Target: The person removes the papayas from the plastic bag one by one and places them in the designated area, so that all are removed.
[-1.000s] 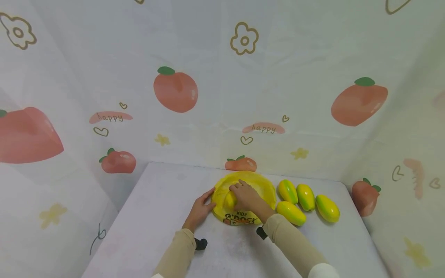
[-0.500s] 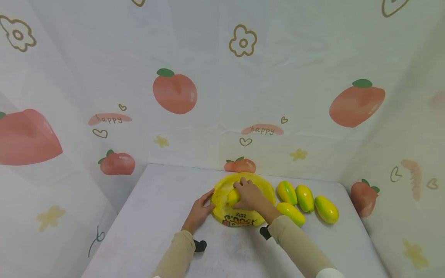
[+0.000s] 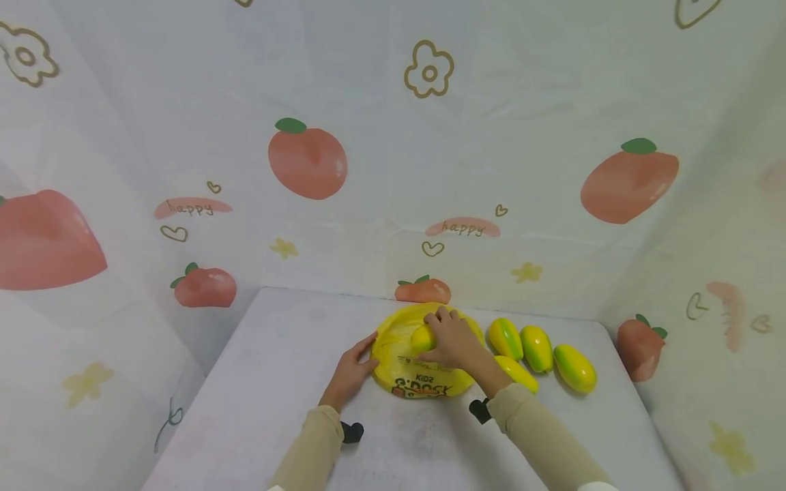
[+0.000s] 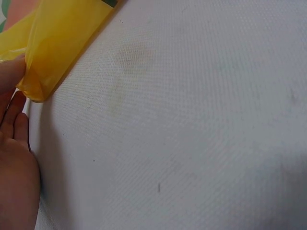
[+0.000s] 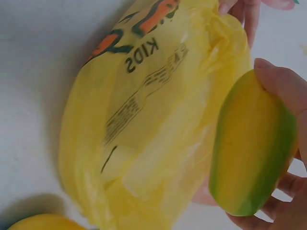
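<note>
A yellow plastic bag (image 3: 399, 354) with dark "KIDS" lettering stands on the table, its film spread into a round, bowl-like shape. My left hand (image 3: 348, 374) is at its left edge. Thumb and fingers (image 4: 12, 74) pinch the film there, thumb on one side and fingers on the other. My right hand (image 3: 455, 339) grips a yellow-green papaya (image 5: 254, 148) over the bag, thumb at one end and fingers curled under the other. In the right wrist view the papaya overlaps the bag's crumpled mouth.
Right of the bag lie several more papayas, among them one partly behind my right forearm (image 3: 518, 374) and one farthest right (image 3: 575, 368). The white table (image 3: 295, 334) meets a fruit-printed cloth backdrop (image 3: 368, 239) behind and at both sides.
My right hand has moved right with the papaya, from low inside the bag's round opening to above it. The bag's near side has shifted, showing more print. My left hand stays put.
</note>
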`<state>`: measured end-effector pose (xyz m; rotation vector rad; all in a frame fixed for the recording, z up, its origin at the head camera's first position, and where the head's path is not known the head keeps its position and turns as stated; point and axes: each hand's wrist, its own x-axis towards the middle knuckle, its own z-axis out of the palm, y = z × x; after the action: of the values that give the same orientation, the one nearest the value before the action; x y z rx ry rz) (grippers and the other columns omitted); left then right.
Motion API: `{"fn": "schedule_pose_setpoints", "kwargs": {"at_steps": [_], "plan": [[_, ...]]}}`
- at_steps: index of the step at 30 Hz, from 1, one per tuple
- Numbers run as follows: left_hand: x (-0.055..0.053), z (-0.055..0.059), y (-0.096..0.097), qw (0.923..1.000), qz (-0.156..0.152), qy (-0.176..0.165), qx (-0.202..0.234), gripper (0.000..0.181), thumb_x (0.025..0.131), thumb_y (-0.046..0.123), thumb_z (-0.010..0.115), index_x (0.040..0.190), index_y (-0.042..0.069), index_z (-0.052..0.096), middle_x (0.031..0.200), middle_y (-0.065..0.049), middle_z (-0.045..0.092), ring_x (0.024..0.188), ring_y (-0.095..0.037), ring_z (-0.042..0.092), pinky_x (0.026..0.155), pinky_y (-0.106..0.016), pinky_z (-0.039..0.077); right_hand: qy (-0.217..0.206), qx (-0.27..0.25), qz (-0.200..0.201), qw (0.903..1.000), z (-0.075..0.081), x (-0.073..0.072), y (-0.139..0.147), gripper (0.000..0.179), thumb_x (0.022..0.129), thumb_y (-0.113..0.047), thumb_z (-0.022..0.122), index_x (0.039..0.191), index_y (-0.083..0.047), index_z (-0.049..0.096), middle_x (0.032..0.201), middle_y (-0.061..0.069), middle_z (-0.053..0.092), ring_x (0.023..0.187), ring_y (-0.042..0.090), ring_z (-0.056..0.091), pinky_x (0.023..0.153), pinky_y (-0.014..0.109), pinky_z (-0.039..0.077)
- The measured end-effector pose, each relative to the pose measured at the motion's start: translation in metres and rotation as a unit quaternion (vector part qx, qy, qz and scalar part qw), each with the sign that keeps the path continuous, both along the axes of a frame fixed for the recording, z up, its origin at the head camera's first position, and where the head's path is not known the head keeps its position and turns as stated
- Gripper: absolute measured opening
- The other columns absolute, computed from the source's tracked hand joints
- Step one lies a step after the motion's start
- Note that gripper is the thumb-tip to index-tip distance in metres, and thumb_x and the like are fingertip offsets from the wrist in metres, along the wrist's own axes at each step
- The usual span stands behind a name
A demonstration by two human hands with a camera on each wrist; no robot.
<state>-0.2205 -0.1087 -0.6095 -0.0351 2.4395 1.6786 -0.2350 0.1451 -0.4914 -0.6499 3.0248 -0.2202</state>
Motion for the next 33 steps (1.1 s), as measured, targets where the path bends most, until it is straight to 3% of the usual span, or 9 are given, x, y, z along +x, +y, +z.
{"fn": "schedule_pose_setpoints", "kwargs": {"at_steps": [10,23,33], "plan": [[-0.003,-0.004,-0.001,1.0000,0.005,-0.001,0.006,0.059,0.096,0.017,0.067,0.151,0.031,0.050,0.162,0.002,0.044,0.156,-0.030,0.030,0.129,-0.058,0.022,0.018,-0.023,-0.055,0.9980,0.000,0.008,0.024,0.083,0.078,-0.064,0.078,0.136,-0.009,0.056,0.126,0.015,0.055,0.105,0.033,0.054,0.092,0.049,0.053],[-0.004,-0.009,-0.002,1.0000,0.004,-0.004,0.008,0.061,0.095,0.017,0.069,0.151,0.032,0.050,0.162,0.002,0.044,0.156,-0.029,0.030,0.129,-0.058,0.023,0.058,-0.071,-0.094,0.9913,0.004,0.025,0.057,0.081,0.080,-0.057,0.080,0.137,-0.004,0.055,0.121,0.020,0.057,0.102,0.035,0.057,0.091,0.052,0.055],[-0.004,-0.010,-0.003,0.9998,-0.006,0.004,0.017,0.061,0.095,0.016,0.068,0.151,0.030,0.050,0.163,0.000,0.043,0.156,-0.031,0.030,0.128,-0.059,0.023,0.064,-0.085,-0.120,0.9871,-0.002,0.037,0.083,0.081,0.082,-0.056,0.078,0.137,-0.003,0.054,0.125,0.022,0.057,0.108,0.041,0.056,0.094,0.057,0.053]]}}
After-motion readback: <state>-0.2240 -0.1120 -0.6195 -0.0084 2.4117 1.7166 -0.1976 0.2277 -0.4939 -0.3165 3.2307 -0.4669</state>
